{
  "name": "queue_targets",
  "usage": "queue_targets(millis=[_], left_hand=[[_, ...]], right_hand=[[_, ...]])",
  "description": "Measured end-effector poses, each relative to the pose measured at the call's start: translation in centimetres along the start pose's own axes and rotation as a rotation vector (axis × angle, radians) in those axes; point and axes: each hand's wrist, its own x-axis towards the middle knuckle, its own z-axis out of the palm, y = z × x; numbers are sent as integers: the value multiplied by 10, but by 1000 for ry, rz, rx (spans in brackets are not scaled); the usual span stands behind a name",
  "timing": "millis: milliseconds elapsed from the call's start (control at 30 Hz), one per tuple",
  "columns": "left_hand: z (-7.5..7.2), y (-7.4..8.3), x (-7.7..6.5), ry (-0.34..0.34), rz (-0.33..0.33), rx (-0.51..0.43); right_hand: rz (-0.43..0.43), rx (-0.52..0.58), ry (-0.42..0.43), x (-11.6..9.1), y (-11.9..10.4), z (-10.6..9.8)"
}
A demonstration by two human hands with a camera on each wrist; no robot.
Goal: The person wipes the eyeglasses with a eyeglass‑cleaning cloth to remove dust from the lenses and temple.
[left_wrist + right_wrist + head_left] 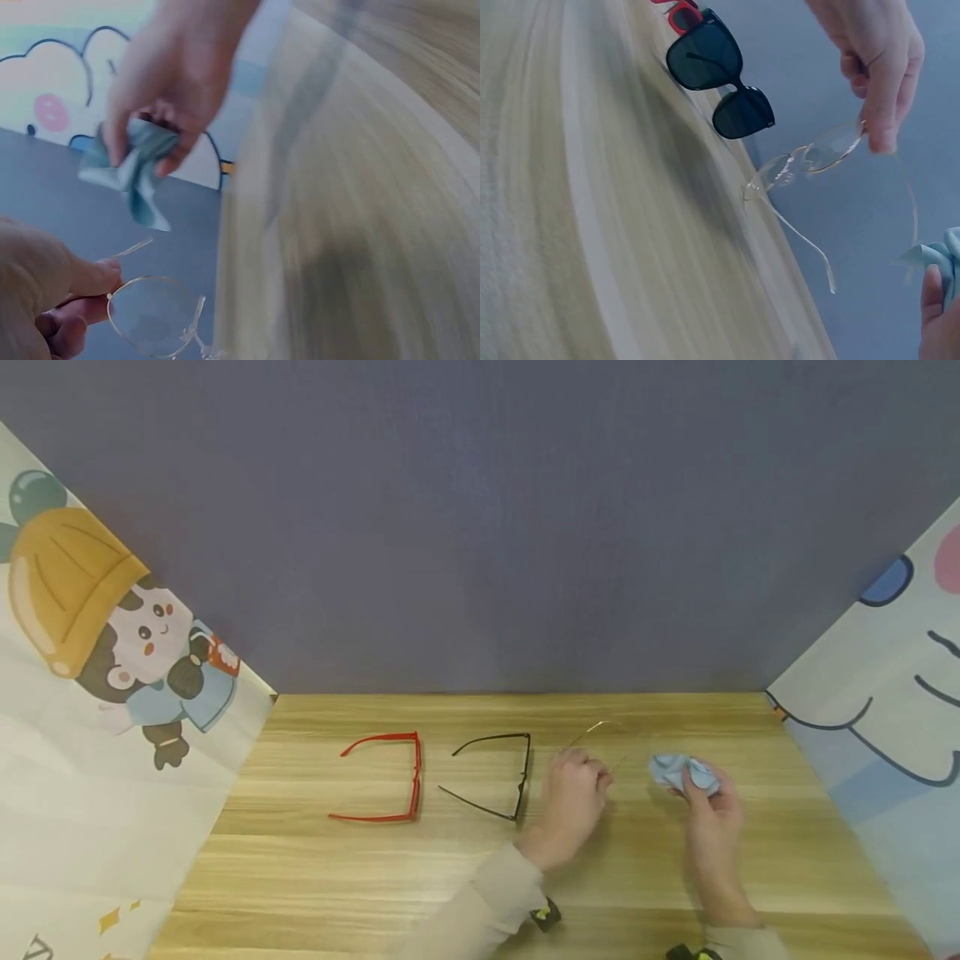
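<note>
Between thumb and fingers, my left hand (573, 793) pinches thin gold-rimmed clear eyeglasses (829, 155) near the hinge of one temple. The head view shows their frame only faintly, while both lenses appear in the right wrist view. A crumpled light blue cloth (678, 771) is gripped in my right hand (712, 822), to the right of the eyeglasses. In the left wrist view, the cloth (135, 169) hangs in folds from the fingers, apart from the eyeglasses (154, 315).
Black sunglasses (522, 777) with dark lenses lie on the wooden table (300, 877), left of my left hand. Farther left are red-framed glasses (415, 777), temples unfolded. A grey panel (480, 543) stands behind the table, with printed white panels at both sides.
</note>
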Motion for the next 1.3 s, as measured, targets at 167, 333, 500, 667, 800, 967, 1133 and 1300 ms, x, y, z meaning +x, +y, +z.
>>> queue_targets(millis=[167,333,500,667,800,967,1133,1300], left_hand=[[-15,-11,-1,6,-34,-125],[-27,-23,-7,41,-57,-277],[-36,-36,-14,55,-120,-414],[-39,-49,-23,80,-155,-442],[-41,-59,-29,116,-156,-467],[-43,-69,-36,140,-179,-494],[-45,-77,-43,168,-157,-531],[-46,-84,-49,209,-85,-591]], right_hand=[[-1,-62,-67,-5,6,5],[-33,-141,-146,-11,10,12],[-78,-165,-202,-17,15,22],[-197,-50,-297,-21,22,29],[-216,-12,-328,-25,23,38],[-171,-116,-351,-32,22,50],[-161,-230,-424,-39,23,64],[-243,-238,-487,-44,26,78]])
